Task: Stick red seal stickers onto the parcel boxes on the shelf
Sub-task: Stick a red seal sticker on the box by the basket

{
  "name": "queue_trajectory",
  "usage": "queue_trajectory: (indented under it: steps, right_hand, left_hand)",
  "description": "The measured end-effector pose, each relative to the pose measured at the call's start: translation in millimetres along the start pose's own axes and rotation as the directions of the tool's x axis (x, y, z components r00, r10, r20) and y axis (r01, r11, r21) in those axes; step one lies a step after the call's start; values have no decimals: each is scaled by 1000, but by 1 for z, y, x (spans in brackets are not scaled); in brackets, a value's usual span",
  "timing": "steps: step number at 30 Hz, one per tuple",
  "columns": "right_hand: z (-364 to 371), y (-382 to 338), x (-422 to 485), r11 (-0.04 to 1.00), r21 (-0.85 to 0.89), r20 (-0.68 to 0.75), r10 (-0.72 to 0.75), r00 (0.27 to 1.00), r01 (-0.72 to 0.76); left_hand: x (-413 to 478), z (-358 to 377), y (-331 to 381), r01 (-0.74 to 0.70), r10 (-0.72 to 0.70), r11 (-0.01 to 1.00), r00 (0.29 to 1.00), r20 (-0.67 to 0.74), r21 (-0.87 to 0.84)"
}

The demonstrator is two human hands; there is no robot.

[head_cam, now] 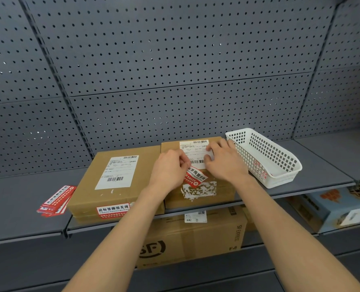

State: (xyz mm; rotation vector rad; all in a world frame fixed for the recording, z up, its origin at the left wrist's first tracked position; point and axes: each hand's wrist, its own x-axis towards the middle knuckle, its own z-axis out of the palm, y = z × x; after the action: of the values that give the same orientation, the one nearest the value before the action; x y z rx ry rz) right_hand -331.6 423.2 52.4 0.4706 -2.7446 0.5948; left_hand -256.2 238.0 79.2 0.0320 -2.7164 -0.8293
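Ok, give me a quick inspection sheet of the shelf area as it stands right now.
Surface: grey metal shelf, two parcel boxes side by side on it.
Job's things: left box has a red seal sticker folded over its front edge; right box has a red sticker lying tilted on top, below its shipping label; stack of spare stickers lies left of the boxes.
Clutter: white plastic basket right of the boxes, something red inside.
Grippers: left hand and right hand both rest on the right box, either side of the sticker.
Cables: nothing seen.
Surroundings: pegboard back wall; more boxes on the shelf below.
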Motion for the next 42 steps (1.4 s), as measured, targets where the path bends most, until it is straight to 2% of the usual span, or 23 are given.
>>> queue_trajectory:
  steps: [7,12,15,19,22,25,29,32,39,42]
  right_hand:
    - [1,-1,6,1000,19,15,0,1000,0]
    - [1,-1,8,1000,28,17,1,1000,-1]
    - [1,-1,8,1000,23,15,4,1000,-4]
    - [3,-1,8,999,31,10,9,1000,-9]
    - [3,-1,8,1000,27,18,6,1000,-6]
    - [2,-1,8,1000,29,24,8,1000,-8]
    - [2,-1,8,1000,30,18,6,1000,-6]
    - [2,-1,9,999,32,24,7,1000,-8]
    - [3,1,9,999,35,23,10,1000,-11]
    - [3,1,10,999,37,22,9,1000,-9]
  left_hand:
    - [-10,3,1,-97,96,995,986,-133,5]
    - [-24,-6,-3,-80,51,975,989,-140,-208]
    - [-37,-2,-10,-134,94,952,983,-156,-275]
    - [-44,5,-19,-207,180,960,972,-154,-186]
    - [-42,8,-18,-184,167,977,974,-156,-104]
    - [-38,10,-18,-164,133,979,964,-230,-120]
    - [-43,13,-22,-221,179,968,941,-288,-118]
    - [-52,15,-24,-281,243,956,922,-301,-87]
    - [-66,17,-31,-282,199,924,931,-305,-259]
    - [-77,20,-33,-317,241,927,912,-331,-199]
